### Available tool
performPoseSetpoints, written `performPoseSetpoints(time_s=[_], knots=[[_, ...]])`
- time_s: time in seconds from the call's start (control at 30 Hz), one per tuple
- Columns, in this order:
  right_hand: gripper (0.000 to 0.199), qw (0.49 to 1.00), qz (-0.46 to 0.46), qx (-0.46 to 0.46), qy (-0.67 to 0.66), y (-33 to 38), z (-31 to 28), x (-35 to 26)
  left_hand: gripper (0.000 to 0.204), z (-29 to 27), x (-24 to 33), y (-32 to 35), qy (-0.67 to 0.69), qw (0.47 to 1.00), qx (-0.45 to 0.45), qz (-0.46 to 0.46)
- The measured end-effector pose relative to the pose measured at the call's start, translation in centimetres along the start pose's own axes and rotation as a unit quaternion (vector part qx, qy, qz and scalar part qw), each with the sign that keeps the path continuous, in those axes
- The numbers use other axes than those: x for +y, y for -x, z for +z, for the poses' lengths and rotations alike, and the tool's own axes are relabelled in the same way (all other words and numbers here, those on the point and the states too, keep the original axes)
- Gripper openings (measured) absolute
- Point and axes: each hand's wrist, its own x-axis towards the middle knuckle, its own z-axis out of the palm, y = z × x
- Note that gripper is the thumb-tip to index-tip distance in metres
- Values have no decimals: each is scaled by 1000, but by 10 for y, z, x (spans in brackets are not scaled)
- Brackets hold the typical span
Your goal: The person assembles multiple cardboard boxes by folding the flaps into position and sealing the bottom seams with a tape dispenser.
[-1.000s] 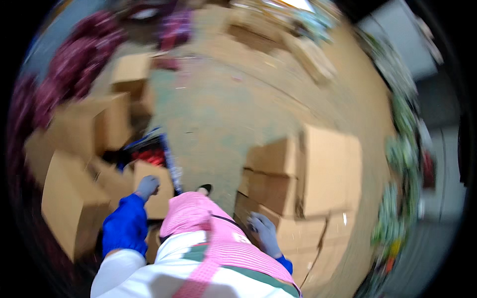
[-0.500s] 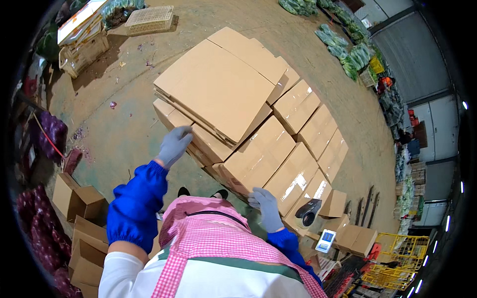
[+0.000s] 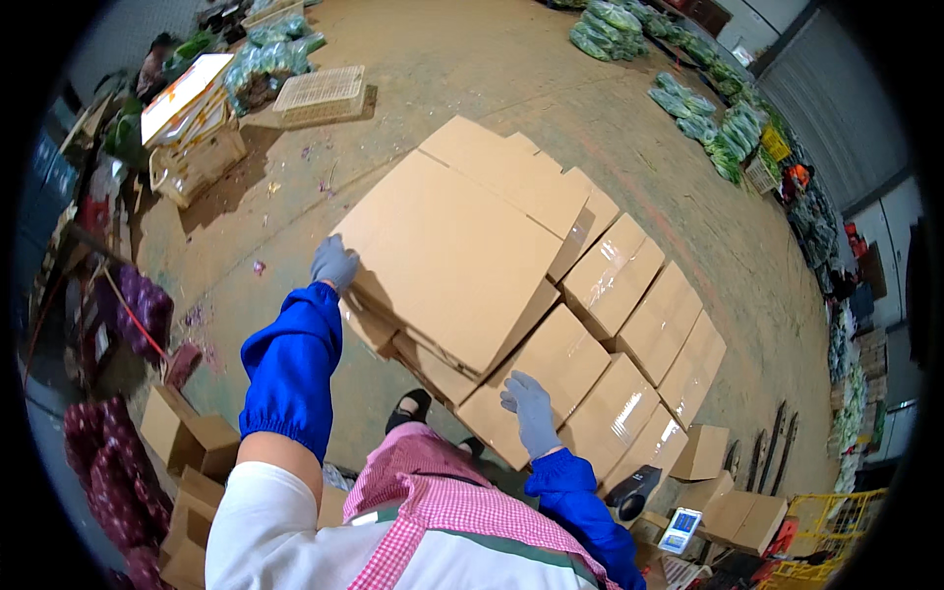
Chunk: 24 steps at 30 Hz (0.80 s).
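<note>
My gloved left hand (image 3: 334, 264) is at the left corner of the top flattened cardboard carton (image 3: 442, 236), its fingers bent round the edge. More flat cartons lie beneath it, and this stack rests on several closed boxes. My right hand (image 3: 529, 405), in a grey glove too, hovers over or lightly touches a taped cardboard box (image 3: 556, 359); its fingers are apart and nothing is in them. Further taped boxes (image 3: 615, 270) stand in rows to the right. A black handheld tool with a round end (image 3: 634, 492) lies on the nearest right box.
Opened cartons (image 3: 187, 433) and purple net sacks (image 3: 113, 482) stand at my left. A pale plastic crate (image 3: 320, 95) sits on the far floor. A white device with a blue screen (image 3: 680, 531), small boxes (image 3: 742, 519) and a yellow wire cage (image 3: 836, 521) are at the near right.
My left hand has moved forward to the corner of the flat carton and taken hold there. The top carton has shifted and swung slightly. The whole view has moved, with my right hand still near the boxes.
</note>
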Motion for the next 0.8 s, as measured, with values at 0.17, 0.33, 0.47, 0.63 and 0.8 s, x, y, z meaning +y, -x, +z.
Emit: performPoseSetpoints(time_s=[0.17,0.33,0.47,0.63,0.8], knots=[[55,968,-49,102,226,-87,21,18,43,-7,-5,-39,-71,996,-46,-26],[38,953,-90,149,247,-104,46,15,37,7,-26,-70,-102,991,-82,-3],[36,960,-90,198,179,-106,59,13,39,18,-46,-87,-83,992,-81,43],[38,951,-71,230,194,-96,63,-16,37,10,-56,-95,46,994,-79,61],[40,959,-119,215,-141,-73,52,-53,26,13,-27,-90,347,934,-53,62]])
